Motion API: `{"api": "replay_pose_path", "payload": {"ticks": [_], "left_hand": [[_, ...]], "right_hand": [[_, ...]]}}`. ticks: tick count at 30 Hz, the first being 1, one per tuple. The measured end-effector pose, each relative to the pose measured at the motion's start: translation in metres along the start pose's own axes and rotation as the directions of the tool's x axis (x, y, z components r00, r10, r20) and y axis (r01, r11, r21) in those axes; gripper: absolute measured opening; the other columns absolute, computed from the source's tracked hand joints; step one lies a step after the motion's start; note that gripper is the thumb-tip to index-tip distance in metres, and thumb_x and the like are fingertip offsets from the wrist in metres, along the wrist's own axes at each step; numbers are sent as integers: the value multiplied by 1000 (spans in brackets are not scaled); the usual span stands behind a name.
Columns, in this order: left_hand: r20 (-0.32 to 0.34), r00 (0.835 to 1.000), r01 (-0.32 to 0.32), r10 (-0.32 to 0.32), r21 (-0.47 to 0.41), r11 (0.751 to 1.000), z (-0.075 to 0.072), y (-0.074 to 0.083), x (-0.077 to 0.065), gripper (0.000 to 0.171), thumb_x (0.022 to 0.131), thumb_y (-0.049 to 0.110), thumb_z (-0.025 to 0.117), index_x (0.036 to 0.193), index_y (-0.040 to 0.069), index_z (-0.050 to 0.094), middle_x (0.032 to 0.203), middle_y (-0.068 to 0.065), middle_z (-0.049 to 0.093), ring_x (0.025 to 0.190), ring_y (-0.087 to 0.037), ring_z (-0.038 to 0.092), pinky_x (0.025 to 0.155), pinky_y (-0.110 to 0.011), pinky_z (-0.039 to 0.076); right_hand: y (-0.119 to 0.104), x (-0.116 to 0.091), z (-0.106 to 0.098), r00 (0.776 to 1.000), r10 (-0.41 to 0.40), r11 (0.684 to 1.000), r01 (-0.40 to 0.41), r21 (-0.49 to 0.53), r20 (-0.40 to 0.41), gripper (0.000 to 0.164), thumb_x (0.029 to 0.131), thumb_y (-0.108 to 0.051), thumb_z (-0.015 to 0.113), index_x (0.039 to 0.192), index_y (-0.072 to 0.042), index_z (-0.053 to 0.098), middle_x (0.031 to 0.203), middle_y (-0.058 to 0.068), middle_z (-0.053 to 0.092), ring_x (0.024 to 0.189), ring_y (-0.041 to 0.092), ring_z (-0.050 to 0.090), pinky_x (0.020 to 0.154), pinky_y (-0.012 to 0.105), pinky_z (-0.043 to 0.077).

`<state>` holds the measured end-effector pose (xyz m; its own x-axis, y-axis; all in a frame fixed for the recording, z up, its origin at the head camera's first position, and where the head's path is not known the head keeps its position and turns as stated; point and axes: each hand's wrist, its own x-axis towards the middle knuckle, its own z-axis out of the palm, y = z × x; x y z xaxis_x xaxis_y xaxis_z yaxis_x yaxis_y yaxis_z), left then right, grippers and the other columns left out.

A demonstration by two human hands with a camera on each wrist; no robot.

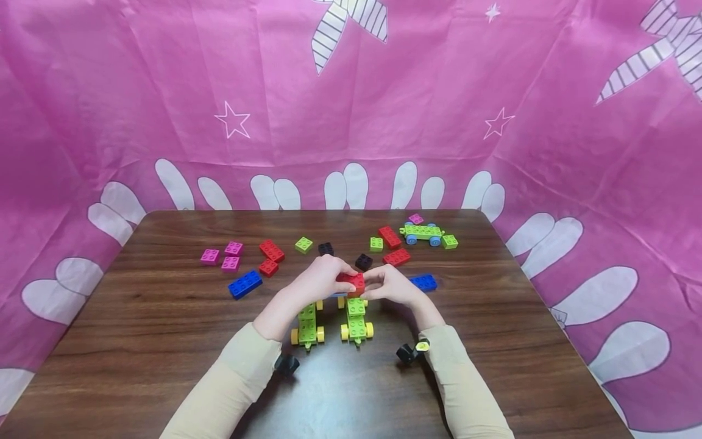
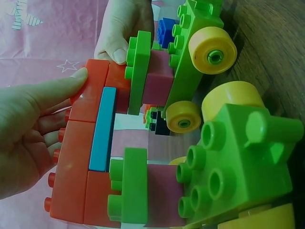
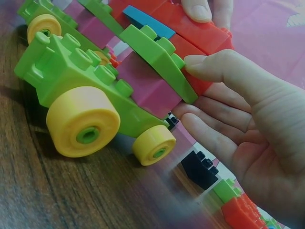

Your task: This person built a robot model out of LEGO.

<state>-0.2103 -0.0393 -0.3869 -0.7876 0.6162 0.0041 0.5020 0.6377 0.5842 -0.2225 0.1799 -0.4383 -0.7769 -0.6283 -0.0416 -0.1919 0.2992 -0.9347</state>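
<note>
Two green wheeled bases with yellow wheels, one on the left (image 1: 308, 329) and one on the right (image 1: 357, 329), stand side by side. Each carries a pink block (image 3: 145, 83) and a thin green brick (image 3: 155, 59). Red bricks (image 2: 74, 162) and a thin blue piece (image 2: 102, 129) bridge across the top. My left hand (image 1: 325, 275) pinches a top red brick (image 2: 93, 93), its thumb on the side and its fingers by the studs. At the right column, my right hand (image 1: 388, 284) grips the lower red brick, thumb at its near face by the green brick, other fingers behind.
Pink bricks (image 1: 231, 263), red bricks (image 1: 271, 250) and a blue brick (image 1: 245, 284) lie left. Black bricks (image 1: 364, 262) sit just behind the hands. Rightward are another blue brick (image 1: 424, 283), more red bricks (image 1: 396, 257) and a green base with blue wheels (image 1: 422, 232).
</note>
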Motion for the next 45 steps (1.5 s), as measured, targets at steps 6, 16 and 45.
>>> {"api": "replay_pose_path", "payload": {"ticks": [6,16,45], "left_hand": [[4,1000,25,-25,-9,1000,0,0,1,28,85,21,77,110,9,75,102,-4,75,80,-11,62,68,-21,54],[9,998,58,-58,-39,998,0,2,-1,29,84,20,77,111,9,75,103,-5,75,83,-13,62,70,-23,55],[-1,996,89,-89,-82,993,1,1,-1,29,84,19,77,112,9,75,104,-5,74,84,-14,62,70,-23,55]], "right_hand": [[0,0,0,1000,-15,1000,15,5,2,34,85,-1,70,118,6,66,111,23,70,103,31,70,89,34,56],[1,0,0,1000,-27,1000,27,-8,5,33,85,-1,70,117,6,66,111,23,70,104,32,70,89,34,56],[-1,0,1,999,-43,999,43,4,19,32,86,0,69,117,6,66,111,24,70,104,32,70,88,34,57]]}}
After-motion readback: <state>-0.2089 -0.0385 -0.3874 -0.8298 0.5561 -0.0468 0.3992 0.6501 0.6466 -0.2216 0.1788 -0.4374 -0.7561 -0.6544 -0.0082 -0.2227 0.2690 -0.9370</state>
